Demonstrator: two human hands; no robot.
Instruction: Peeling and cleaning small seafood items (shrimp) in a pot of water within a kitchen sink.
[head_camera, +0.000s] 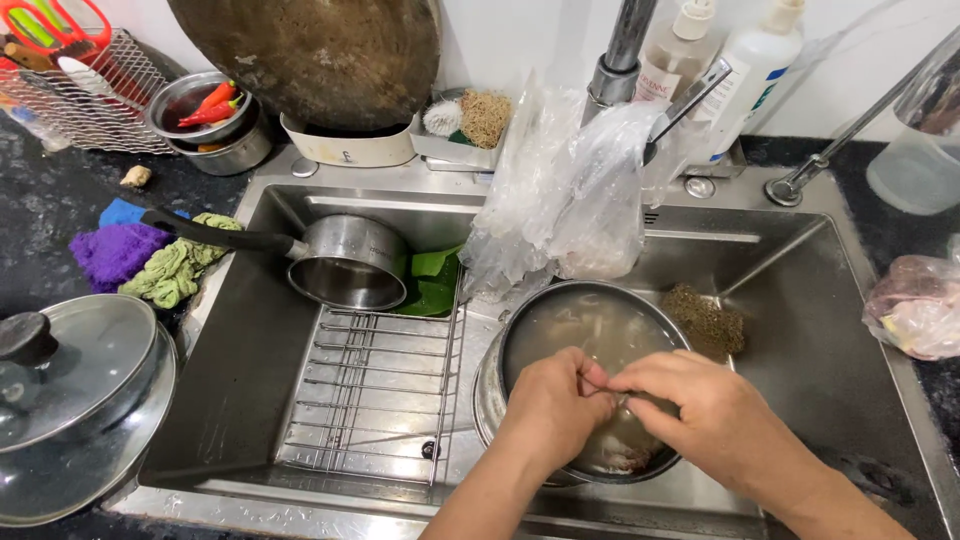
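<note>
Metal bowl (520, 335) of cloudy water sits in the sink (800, 330), lower middle of the frame. Left hand (550, 405) and right hand (700, 410) meet above it, fingers (610, 385) pinching something too small to tell. Small pot (345, 262) lies upper left.

Item pinched between fingers (600, 385) too small to tell (hands cover it), lidded pot (70, 400) cropped

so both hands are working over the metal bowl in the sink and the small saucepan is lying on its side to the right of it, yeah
Not quite. The head view shows the small saucepan lying on its side to the left of the metal bowl, beyond the wire rack. The rest holds: the left hand and the right hand meet over the bowl in the sink.
</note>
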